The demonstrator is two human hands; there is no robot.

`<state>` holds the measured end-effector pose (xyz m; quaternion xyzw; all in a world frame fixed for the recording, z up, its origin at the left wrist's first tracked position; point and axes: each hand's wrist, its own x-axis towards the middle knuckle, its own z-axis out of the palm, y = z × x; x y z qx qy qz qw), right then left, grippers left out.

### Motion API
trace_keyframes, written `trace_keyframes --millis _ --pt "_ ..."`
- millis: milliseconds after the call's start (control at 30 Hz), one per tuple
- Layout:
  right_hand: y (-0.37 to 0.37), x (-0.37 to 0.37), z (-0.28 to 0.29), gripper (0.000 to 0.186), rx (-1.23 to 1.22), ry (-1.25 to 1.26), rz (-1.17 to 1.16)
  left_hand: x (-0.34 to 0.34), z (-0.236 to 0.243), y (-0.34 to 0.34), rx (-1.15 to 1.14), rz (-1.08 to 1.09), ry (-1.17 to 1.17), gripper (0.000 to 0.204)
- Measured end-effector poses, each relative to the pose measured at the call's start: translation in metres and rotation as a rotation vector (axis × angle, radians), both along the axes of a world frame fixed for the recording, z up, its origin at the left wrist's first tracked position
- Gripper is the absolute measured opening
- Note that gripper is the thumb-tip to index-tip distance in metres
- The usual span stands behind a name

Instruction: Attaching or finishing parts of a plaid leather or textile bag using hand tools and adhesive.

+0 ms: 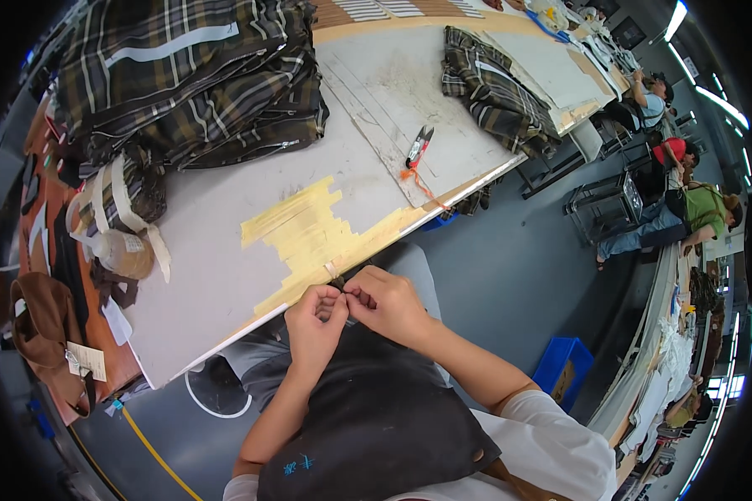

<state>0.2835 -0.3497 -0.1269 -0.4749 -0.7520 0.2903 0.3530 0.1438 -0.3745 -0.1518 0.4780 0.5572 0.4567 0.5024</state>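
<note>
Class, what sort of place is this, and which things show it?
Probably a garment workshop: a pile of zippered plaid cloth and small snips lie on the worktable.

The pale table [200, 242] bears plaid garments [217, 104], snips [419, 146], yellow tape [301, 225].

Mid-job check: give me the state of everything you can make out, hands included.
Left hand: fingers pinched at the small dark piece
Right hand: fingers pinched there too
Small dark piece: mostly hidden by the hands
Snips: lying on the table, unheld
Orange thread: loose, by the snips
Large plaid stack: heaped
Smaller plaid bundle: lying apart from the stack
Yellow tape: stuck down, ragged-edged
Blue bin: open-topped
</note>
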Motion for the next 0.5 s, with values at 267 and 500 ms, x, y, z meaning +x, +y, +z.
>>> trace_keyframes --millis 267,500 --pt "0.002 0.001 -0.005 0.011 -0.007 0.019 -0.034 0.003 -0.006 0.006 0.081 0.057 0.105 0.006" --pt "0.005 -0.001 -0.005 0.007 -0.066 0.099 -0.063 0.004 -0.008 0.007 0.075 0.073 0.051 0.006"
